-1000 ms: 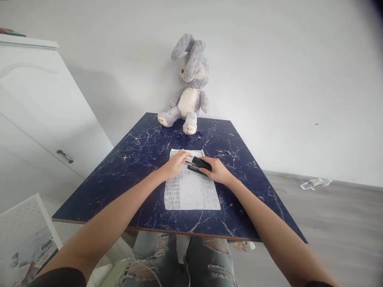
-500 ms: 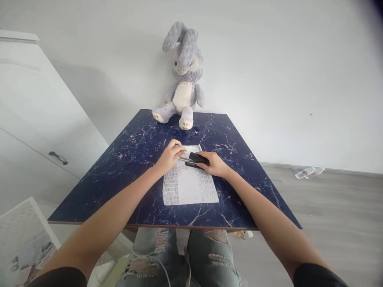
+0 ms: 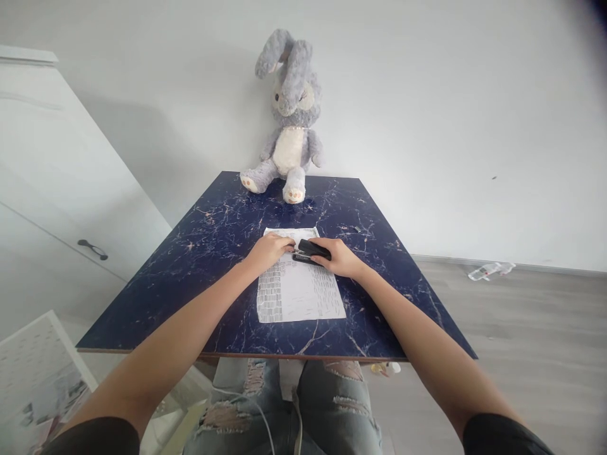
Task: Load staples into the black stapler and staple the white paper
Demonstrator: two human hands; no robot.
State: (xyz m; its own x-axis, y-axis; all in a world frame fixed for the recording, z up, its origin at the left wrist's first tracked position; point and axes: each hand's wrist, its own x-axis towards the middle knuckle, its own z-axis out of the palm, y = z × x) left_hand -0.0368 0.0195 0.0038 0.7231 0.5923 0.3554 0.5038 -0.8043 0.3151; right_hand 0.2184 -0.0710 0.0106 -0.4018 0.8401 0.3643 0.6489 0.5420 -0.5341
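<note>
My right hand (image 3: 337,256) is wrapped around a black stapler (image 3: 313,248), whose top arm is swung up from its base. A thin metal rail points left out of the stapler's opened body. The fingers of my left hand (image 3: 272,249) are closed together at the left end of that rail; whatever small thing they may pinch is hidden. Under both hands and the stapler, a printed sheet of paper (image 3: 301,297) lies flat, with dense rows of marks down its left and right sides.
The sheet rests on a dark blue marbled table (image 3: 190,297). At the back sits a grey plush rabbit (image 3: 291,148) against the wall. A small dark piece (image 3: 356,229) lies right of the sheet. A white cabinet (image 3: 57,170) stands left. Clear plastic packaging (image 3: 490,271) is on the floor.
My left hand has lowered and flattened, its fingers coming down against the end of the stapler's rail. The right hand keeps its hold on the stapler, and the sheet stays put.
</note>
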